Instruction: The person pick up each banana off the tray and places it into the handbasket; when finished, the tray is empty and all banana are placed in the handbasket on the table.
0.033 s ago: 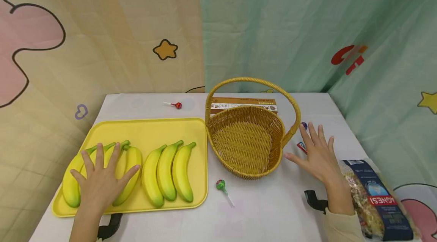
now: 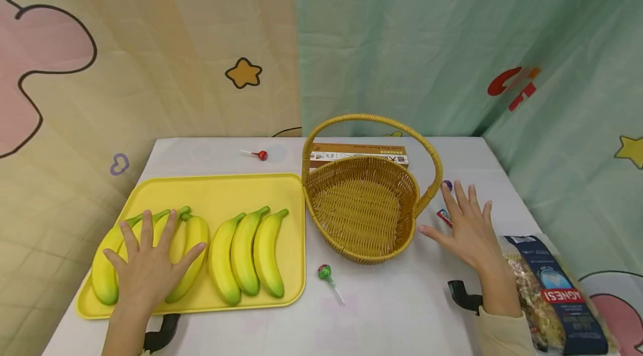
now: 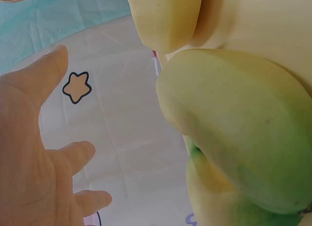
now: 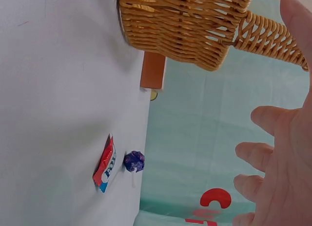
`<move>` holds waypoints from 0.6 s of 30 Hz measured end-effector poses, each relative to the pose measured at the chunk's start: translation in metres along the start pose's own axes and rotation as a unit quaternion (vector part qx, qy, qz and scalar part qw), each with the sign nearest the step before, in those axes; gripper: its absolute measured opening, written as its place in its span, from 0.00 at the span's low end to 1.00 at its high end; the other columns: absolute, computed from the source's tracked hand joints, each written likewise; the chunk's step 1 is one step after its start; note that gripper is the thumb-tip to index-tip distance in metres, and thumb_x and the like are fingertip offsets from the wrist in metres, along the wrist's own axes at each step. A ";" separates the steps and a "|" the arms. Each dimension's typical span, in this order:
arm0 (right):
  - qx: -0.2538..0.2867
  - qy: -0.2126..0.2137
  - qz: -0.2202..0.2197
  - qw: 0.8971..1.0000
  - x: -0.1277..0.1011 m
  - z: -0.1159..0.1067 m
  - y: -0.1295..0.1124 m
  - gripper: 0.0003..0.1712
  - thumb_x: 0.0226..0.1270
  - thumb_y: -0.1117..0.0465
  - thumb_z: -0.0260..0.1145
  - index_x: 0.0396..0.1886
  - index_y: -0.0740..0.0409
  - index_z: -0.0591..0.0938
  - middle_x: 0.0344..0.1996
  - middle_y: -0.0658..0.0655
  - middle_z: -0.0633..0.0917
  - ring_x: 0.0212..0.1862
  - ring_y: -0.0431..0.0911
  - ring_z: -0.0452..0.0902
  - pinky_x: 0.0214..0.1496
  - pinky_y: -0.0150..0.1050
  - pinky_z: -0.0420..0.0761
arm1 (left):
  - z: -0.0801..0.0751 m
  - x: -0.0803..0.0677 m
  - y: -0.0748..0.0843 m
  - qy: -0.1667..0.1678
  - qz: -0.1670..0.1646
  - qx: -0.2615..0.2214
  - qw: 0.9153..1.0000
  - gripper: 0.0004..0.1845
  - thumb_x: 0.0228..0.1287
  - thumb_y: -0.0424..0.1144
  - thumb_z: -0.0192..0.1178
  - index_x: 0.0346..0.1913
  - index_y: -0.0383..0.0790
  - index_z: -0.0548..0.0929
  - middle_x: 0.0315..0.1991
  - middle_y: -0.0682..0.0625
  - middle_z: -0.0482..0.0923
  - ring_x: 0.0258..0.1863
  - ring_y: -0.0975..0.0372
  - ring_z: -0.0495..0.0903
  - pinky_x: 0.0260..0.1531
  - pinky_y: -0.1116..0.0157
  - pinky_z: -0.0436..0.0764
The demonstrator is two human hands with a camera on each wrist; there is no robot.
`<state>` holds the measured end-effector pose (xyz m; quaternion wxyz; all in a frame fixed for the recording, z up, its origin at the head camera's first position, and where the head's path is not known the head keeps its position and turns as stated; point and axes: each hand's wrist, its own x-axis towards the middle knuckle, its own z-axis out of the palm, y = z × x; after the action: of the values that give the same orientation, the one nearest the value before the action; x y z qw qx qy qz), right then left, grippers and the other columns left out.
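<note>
My left hand (image 2: pixel 145 267) lies flat with fingers spread over the left bunch of yellow-green bananas (image 2: pixel 193 233) on a yellow tray (image 2: pixel 216 191). In the left wrist view the palm (image 3: pixel 34 153) shows a gap to the bananas (image 3: pixel 239 133). A second bunch of bananas (image 2: pixel 246 255) lies to the right on the tray. My right hand (image 2: pixel 467 230) is spread flat just right of a wicker basket (image 2: pixel 361 258) with nothing in it, holding nothing. In the right wrist view the fingers (image 4: pixel 282 157) hover near the basket (image 4: pixel 180 26).
A purple lollipop (image 2: pixel 447 184) and a red-white-blue wrapper (image 2: pixel 443 215) lie by my right fingertips. A green lollipop (image 2: pixel 325 272) lies in front of the basket, a red lollipop (image 2: pixel 261 155) behind the tray. A brown box (image 2: pixel 356 150) is behind the basket. A pasta bag (image 2: pixel 552 294) sits at the right edge.
</note>
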<state>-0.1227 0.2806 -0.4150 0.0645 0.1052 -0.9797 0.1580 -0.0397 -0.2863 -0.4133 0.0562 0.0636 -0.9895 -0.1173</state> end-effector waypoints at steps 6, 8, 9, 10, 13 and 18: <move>0.007 0.006 -0.013 1.000 0.004 0.004 -0.001 0.61 0.58 0.31 0.64 0.80 0.50 0.43 0.78 0.67 0.44 0.77 0.66 0.28 0.68 0.74 0.31 | -0.002 -0.005 -0.001 -0.005 -0.005 0.006 1.000 0.49 0.64 0.70 0.49 0.79 0.49 0.45 0.75 0.26 0.32 0.69 0.24 0.23 0.48 0.17 0.33; 0.028 0.021 -0.024 0.999 0.006 0.006 -0.002 0.60 0.59 0.33 0.65 0.80 0.50 0.44 0.78 0.67 0.46 0.78 0.65 0.31 0.70 0.73 0.31 | -0.002 -0.007 0.001 -0.002 -0.005 0.007 1.000 0.49 0.63 0.70 0.49 0.79 0.49 0.46 0.75 0.25 0.33 0.69 0.24 0.24 0.48 0.17 0.33; 0.045 0.032 -0.030 0.998 0.007 0.007 -0.004 0.59 0.60 0.35 0.65 0.80 0.51 0.45 0.78 0.67 0.48 0.78 0.65 0.33 0.71 0.71 0.33 | -0.003 -0.007 0.002 0.001 -0.003 0.007 1.000 0.49 0.63 0.70 0.49 0.79 0.48 0.46 0.75 0.25 0.34 0.69 0.24 0.24 0.48 0.17 0.34; 0.068 0.044 -0.034 0.996 0.008 0.009 -0.006 0.58 0.61 0.38 0.66 0.80 0.51 0.45 0.77 0.67 0.49 0.77 0.66 0.36 0.71 0.71 0.35 | -0.003 -0.008 0.003 0.003 -0.002 0.005 1.000 0.49 0.63 0.70 0.50 0.79 0.48 0.46 0.75 0.25 0.35 0.69 0.24 0.25 0.48 0.17 0.34; 0.141 0.106 -0.055 0.983 0.014 0.016 -0.015 0.51 0.61 0.51 0.71 0.78 0.55 0.54 0.73 0.66 0.62 0.73 0.65 0.58 0.73 0.57 0.60 | -0.005 -0.008 0.007 0.013 0.004 -0.009 1.000 0.50 0.63 0.69 0.52 0.79 0.47 0.47 0.75 0.24 0.36 0.70 0.24 0.26 0.50 0.18 0.36; 0.262 0.212 -0.085 0.938 0.026 0.030 -0.029 0.39 0.55 0.74 0.71 0.68 0.67 0.69 0.54 0.67 0.83 0.54 0.40 0.82 0.51 0.18 0.75 | -0.013 -0.005 -0.001 0.082 -0.012 -0.079 0.993 0.46 0.65 0.60 0.57 0.77 0.40 0.52 0.75 0.25 0.40 0.71 0.25 0.35 0.56 0.21 0.41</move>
<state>-0.1446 0.2390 -0.4307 0.2542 0.1657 -0.8547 0.4212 -0.0328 -0.2897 -0.4019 0.1409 0.0801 -0.9683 -0.1900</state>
